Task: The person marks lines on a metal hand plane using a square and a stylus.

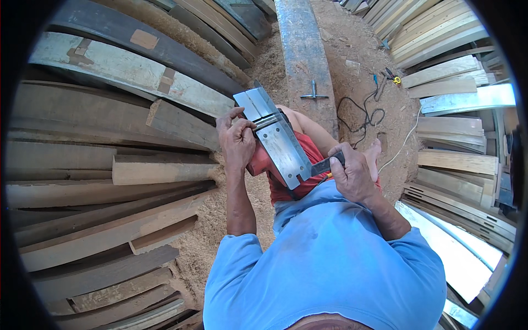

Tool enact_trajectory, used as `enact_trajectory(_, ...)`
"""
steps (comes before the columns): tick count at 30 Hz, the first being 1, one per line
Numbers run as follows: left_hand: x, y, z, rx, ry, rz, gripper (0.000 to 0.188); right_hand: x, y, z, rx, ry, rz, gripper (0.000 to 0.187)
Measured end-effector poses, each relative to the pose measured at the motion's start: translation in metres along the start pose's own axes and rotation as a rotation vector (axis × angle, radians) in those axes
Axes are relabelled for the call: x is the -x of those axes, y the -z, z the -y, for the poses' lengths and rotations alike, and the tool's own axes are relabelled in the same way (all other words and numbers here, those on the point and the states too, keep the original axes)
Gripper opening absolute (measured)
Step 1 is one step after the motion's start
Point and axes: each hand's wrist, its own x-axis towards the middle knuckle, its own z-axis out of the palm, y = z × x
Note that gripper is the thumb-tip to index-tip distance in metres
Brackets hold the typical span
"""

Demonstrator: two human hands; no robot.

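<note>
An electric hand planer [283, 151] lies upside down across my lap, its shiny metal sole facing up and its red body showing at the side. My left hand [237, 137] is closed on the planer's left side, fingertips by the blade slot across the sole. My right hand [352, 173] grips a dark flat bar [324, 165] whose far end meets the sole's right edge near the rear. I cannot make out what kind of tool the bar is. A metal T-handle wrench [314, 94] rests on the plank in front of me.
The long worn plank [300, 38] runs ahead over sawdust-covered ground. A dark cord [360, 113] coils right of it, near pliers with yellow handles [396, 79]. Stacked boards [71, 104] line the left side; more lumber [456, 162] stands along the right.
</note>
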Motion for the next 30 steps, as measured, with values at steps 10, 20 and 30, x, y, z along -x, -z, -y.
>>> enact_trajectory(10,0.001,0.0,-0.005,-0.201,0.062,-0.039,0.026,-0.005,0.003,-0.001,0.009,0.002,-0.019,0.012)
enact_trajectory(20,0.006,-0.002,0.014,0.181,0.129,-0.06,0.025,-0.063,0.003,-0.088,0.228,-0.07,-0.11,0.014)
enact_trajectory(30,0.0,-0.008,0.032,0.21,0.276,0.197,0.072,-0.092,-0.028,-0.213,0.25,-0.371,0.014,0.024)
